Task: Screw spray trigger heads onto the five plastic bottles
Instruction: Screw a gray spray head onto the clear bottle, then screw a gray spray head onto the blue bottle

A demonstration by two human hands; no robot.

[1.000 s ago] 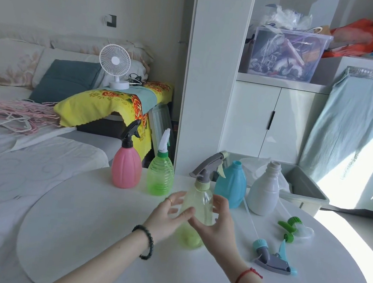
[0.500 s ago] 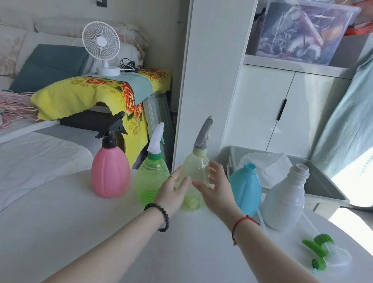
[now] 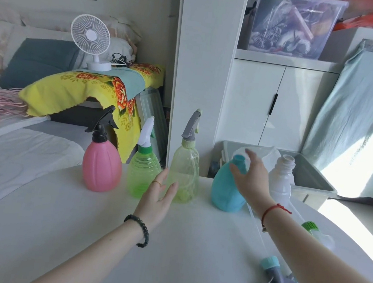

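Both forearms are bare; no sleeve is visible on either arm up to the frame edge.

Left hand (image 3: 157, 199): a thin gold-coloured ring band (image 3: 157, 182) sits on one finger, near its base, below the fingertips. On the wrist, well behind the fingers, is a bracelet of dark round beads (image 3: 139, 229), near-black with a slight green tint, strung in a single row.

Right hand (image 3: 250, 176): no ring is visible on the fingers. On the wrist, behind the fingers, is a thin red cord bracelet (image 3: 272, 210), a single strand with a short loose end toward the thumb-opposite side and a small bead or knot hanging at its lower edge.
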